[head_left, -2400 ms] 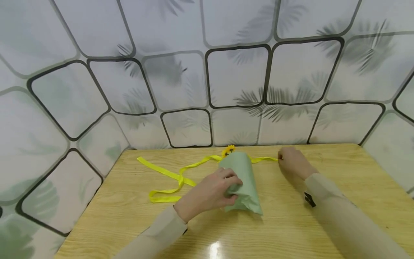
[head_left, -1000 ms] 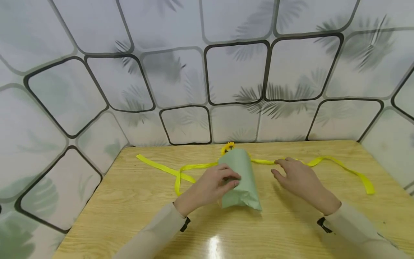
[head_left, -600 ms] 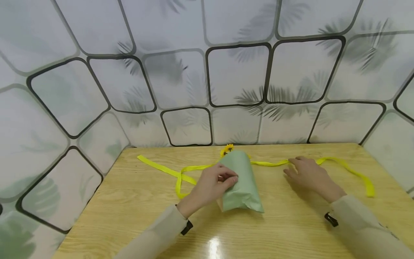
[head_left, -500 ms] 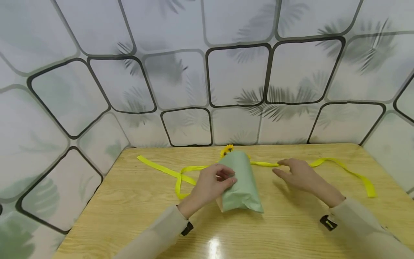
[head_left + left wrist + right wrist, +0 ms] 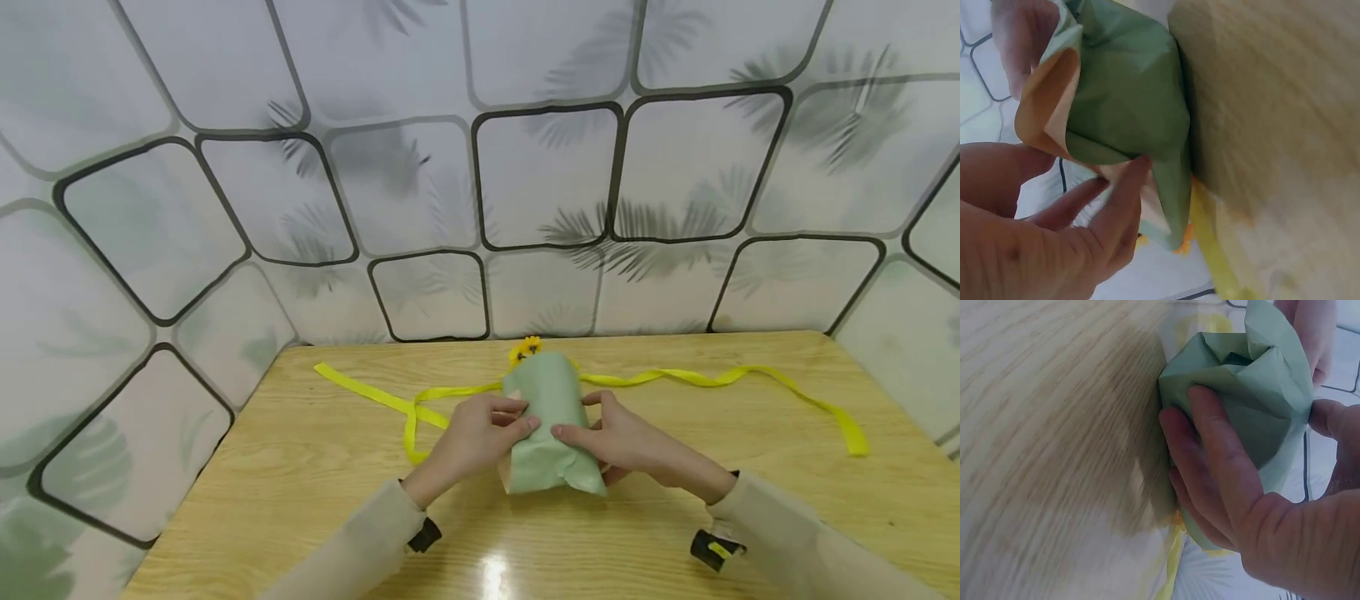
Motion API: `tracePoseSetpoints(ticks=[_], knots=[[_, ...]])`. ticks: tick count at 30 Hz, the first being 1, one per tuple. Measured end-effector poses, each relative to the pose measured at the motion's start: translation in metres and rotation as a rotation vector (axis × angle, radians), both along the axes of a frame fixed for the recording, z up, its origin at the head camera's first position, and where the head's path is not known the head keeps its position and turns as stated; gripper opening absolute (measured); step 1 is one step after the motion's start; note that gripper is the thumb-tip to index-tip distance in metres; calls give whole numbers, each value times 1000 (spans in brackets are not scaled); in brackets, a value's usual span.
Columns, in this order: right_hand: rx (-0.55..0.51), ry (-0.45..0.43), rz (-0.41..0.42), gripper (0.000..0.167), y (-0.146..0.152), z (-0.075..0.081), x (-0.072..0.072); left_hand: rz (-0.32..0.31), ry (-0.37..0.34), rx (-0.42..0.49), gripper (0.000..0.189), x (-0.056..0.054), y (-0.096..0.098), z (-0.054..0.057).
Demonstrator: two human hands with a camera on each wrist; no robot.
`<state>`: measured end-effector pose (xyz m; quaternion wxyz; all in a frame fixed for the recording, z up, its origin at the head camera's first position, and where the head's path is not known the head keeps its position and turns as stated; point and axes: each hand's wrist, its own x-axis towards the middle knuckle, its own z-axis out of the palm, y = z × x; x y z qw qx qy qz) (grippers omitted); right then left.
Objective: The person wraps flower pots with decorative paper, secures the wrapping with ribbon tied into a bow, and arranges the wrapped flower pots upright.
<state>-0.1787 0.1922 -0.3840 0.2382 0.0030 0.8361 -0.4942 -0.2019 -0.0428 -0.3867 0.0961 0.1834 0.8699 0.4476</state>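
A small bouquet in light green wrapping paper (image 5: 551,379) lies on the table, yellow sunflowers (image 5: 528,348) peeping out at its far end. My left hand (image 5: 476,437) pinches the paper along its left side between thumb and fingers. On the opposite side my right hand (image 5: 637,442) grips the wrap, thumb on top and fingers around the flank, as the right wrist view shows. The paper's near end is crumpled; its peach inner face (image 5: 1047,106) shows in the left wrist view. A yellow ribbon (image 5: 697,379) runs out on both sides, its middle hidden behind the bouquet.
The wooden table (image 5: 315,517) ends at a patterned fabric wall (image 5: 551,175) behind and at the sides. The ribbon's left part (image 5: 360,387) crosses itself in a loop beside my left hand; its right end reaches toward the table's right side.
My right hand has let go of the ribbon, which now lies stretched to the right, and has come left onto the bouquet. My left hand has shifted to the paper's left edge.
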Motion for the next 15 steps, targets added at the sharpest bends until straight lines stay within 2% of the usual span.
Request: tracePoseSetpoints(ticks=[10, 13, 15], knots=[[-36, -9, -13, 96, -1, 0, 1, 116, -273, 309, 44, 0, -2, -14], [-42, -26, -19, 97, -2, 1, 2, 143, -329, 362, 45, 1, -1, -16], [-44, -28, -22, 96, -3, 1, 2, 146, -334, 377, 45, 3, -1, -15]])
